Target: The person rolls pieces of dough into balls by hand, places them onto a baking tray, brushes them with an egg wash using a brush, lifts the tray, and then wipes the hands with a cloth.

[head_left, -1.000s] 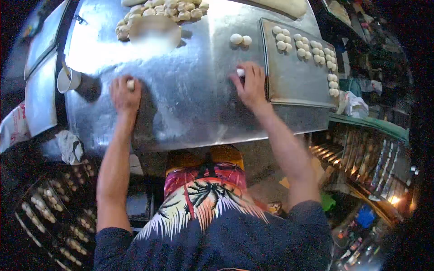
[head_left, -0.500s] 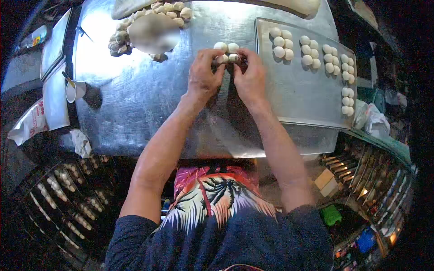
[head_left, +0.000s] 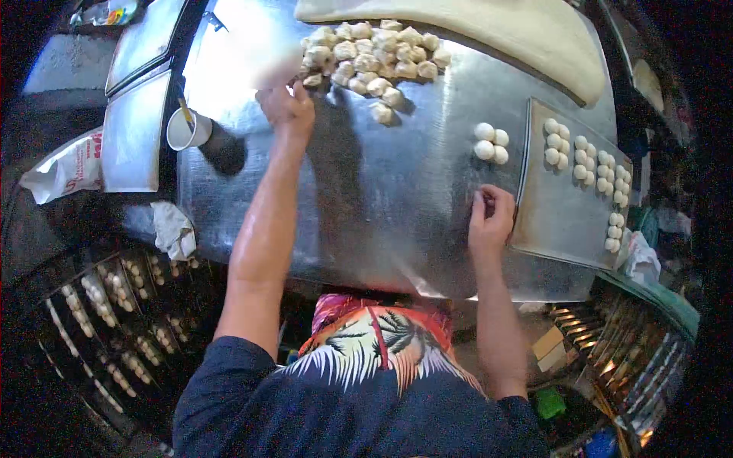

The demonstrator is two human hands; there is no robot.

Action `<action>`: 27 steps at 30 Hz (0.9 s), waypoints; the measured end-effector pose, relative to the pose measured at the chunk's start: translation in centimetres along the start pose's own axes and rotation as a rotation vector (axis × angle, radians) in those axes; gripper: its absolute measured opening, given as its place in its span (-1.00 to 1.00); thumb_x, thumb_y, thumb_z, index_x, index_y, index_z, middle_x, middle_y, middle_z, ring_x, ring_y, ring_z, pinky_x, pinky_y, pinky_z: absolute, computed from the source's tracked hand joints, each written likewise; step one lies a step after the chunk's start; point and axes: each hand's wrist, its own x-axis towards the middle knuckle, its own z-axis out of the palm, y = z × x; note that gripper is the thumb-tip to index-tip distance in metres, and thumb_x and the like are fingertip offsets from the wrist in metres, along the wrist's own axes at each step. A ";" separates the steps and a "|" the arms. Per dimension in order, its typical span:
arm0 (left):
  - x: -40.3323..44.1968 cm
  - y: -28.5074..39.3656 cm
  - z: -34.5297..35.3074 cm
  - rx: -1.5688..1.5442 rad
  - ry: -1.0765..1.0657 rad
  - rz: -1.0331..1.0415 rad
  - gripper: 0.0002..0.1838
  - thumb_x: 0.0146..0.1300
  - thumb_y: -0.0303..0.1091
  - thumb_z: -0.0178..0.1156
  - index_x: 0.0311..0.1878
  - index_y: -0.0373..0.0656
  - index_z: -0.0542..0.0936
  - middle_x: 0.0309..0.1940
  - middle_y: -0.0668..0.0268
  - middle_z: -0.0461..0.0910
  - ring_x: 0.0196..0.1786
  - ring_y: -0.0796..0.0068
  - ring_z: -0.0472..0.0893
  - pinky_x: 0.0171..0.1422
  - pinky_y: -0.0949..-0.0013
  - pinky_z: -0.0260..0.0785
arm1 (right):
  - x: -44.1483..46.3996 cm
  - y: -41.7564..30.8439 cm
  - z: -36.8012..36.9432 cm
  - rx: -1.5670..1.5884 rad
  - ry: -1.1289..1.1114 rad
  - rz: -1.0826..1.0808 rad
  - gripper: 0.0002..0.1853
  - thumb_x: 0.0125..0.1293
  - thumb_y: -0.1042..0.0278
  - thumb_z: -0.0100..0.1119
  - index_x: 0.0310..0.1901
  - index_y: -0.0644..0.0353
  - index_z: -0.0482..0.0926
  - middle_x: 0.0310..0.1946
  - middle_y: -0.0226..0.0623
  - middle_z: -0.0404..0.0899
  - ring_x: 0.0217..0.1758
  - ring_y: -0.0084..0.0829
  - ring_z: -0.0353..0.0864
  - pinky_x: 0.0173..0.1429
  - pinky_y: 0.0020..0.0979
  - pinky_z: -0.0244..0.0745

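My left hand (head_left: 289, 107) reaches to the left edge of a pile of rough dough lumps (head_left: 366, 57) on the metal table; its thumb stands apart from its fingers, a blurred patch covers the fingertips, and nothing shows in its grasp. Resting over the table left of the tray, my right hand (head_left: 492, 214) has its fingers loosely curled and thumb apart, with nothing seen between them. Beyond it sit four smooth dough balls (head_left: 491, 143), close together. More balls (head_left: 584, 162) stand in groups on the flat metal tray (head_left: 553, 221).
A large dough slab (head_left: 489, 30) lies along the far edge. At the left are a white cup (head_left: 188, 130) with a handle in it, metal trays (head_left: 137, 133), a plastic bag (head_left: 72, 164) and a crumpled cloth (head_left: 174, 230). Racks of dough pieces (head_left: 122, 298) stand below left.
Both hands have let go of the balls, which now sit beside the earlier pair. My left hand has moved left to the pile; my right has drawn back nearer my body. The view has shifted.
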 end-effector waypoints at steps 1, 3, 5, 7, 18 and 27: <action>1.0 -1.5 0.3 -0.017 -0.079 0.007 -0.52 0.26 -0.52 0.30 0.27 -0.04 0.64 0.06 0.05 0.63 0.17 0.01 0.55 0.34 0.00 0.42 | -0.1 -0.4 0.3 -0.024 0.025 0.030 -0.80 0.35 0.48 0.37 -0.02 0.21 0.67 -0.09 -0.18 0.66 0.01 -0.19 0.63 0.12 -0.24 0.54; 1.8 -3.2 0.1 -0.084 -0.195 -0.008 -0.58 0.31 -0.47 0.28 0.25 -0.06 0.66 0.02 0.04 0.64 0.11 0.04 0.61 0.28 0.04 0.48 | 0.0 -0.5 0.9 -0.048 0.073 0.013 -0.81 0.35 0.48 0.37 -0.03 0.20 0.68 -0.11 -0.20 0.66 -0.05 -0.23 0.65 0.04 -0.28 0.54; 2.1 -3.9 -0.9 -0.179 -0.259 -0.060 -0.64 0.38 -0.42 0.27 0.23 -0.11 0.68 0.00 0.05 0.66 0.05 0.11 0.66 0.21 0.11 0.53 | -0.1 -0.5 0.9 -0.050 0.084 0.050 -0.82 0.39 0.44 0.37 -0.02 0.21 0.69 -0.11 -0.21 0.67 -0.11 -0.32 0.66 -0.01 -0.32 0.56; 0.9 -4.0 -2.1 -0.340 -0.146 -0.271 -0.69 0.35 -0.43 0.30 0.15 -0.17 0.69 -0.10 0.09 0.68 -0.04 0.16 0.69 0.14 0.14 0.55 | -0.3 -1.7 1.7 0.039 0.137 0.124 -0.83 0.42 0.42 0.37 -0.01 0.22 0.69 -0.12 -0.23 0.68 -0.10 -0.36 0.67 0.01 -0.33 0.58; -15.8 4.7 -12.7 -0.700 -0.586 -0.254 -0.65 0.46 -0.39 0.28 0.27 -0.17 0.63 -0.13 0.23 0.65 -0.07 0.33 0.64 0.08 0.23 0.51 | -3.1 -10.8 4.4 0.455 -0.288 0.136 -0.83 0.39 0.38 0.39 -0.07 0.24 0.77 -0.09 -0.17 0.77 -0.06 -0.35 0.74 0.05 -0.36 0.62; -20.7 4.0 -16.1 -0.200 -0.685 0.448 -0.32 0.18 -0.62 0.09 0.42 0.03 0.49 -0.11 0.12 0.55 0.03 0.00 0.50 0.27 -0.03 0.37 | -9.2 1.3 -3.9 -0.125 -0.196 -0.471 -0.81 0.30 0.32 0.24 -0.08 0.13 0.62 -0.17 -0.12 0.65 0.02 0.05 0.59 0.22 0.01 0.46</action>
